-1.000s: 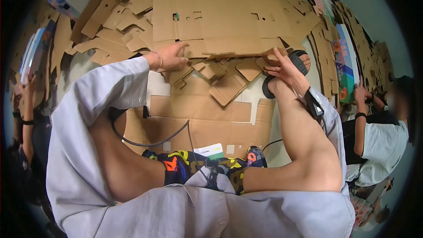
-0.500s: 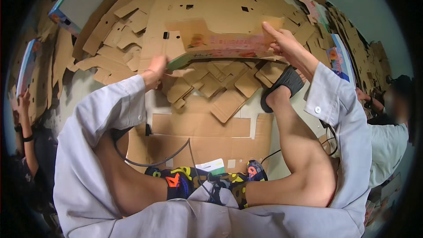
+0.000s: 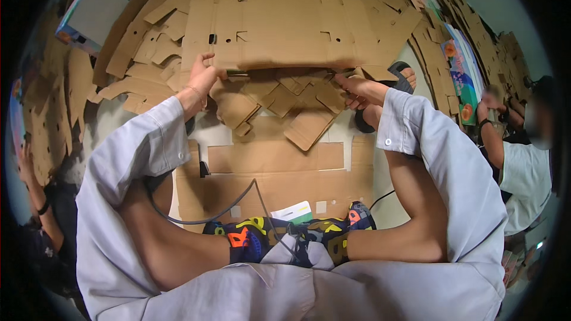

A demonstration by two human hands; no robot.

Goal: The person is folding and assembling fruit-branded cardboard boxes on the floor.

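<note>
A large brown cardboard sheet (image 3: 273, 30) with small slots and holes spreads out in front of me. Both my hands are at its near edge, where a narrow folded strip lies dark and partly in shadow. At the left end of that edge, my left hand (image 3: 201, 82) pinches with the thumb side while one finger sticks up. My right hand (image 3: 361, 90) closes on the right end, its fingers partly hidden beneath. Below the edge, between my hands, lies a pile of loose cardboard scraps (image 3: 285, 101). No printed face shows on the strip.
A flat cardboard piece (image 3: 273, 184) lies between my legs, with a dark cable (image 3: 205, 221) looping over it. Cardboard offcuts (image 3: 157, 47) heap at the left. Printed boxes (image 3: 98, 9) stand at far left, more printed board (image 3: 461, 77) at right. People work at both sides.
The colourful printed flap between my hands has turned out of sight, leaving plain brown board. My right hand has come down and inward; the left has risen slightly. The large sheet now shows more fully.
</note>
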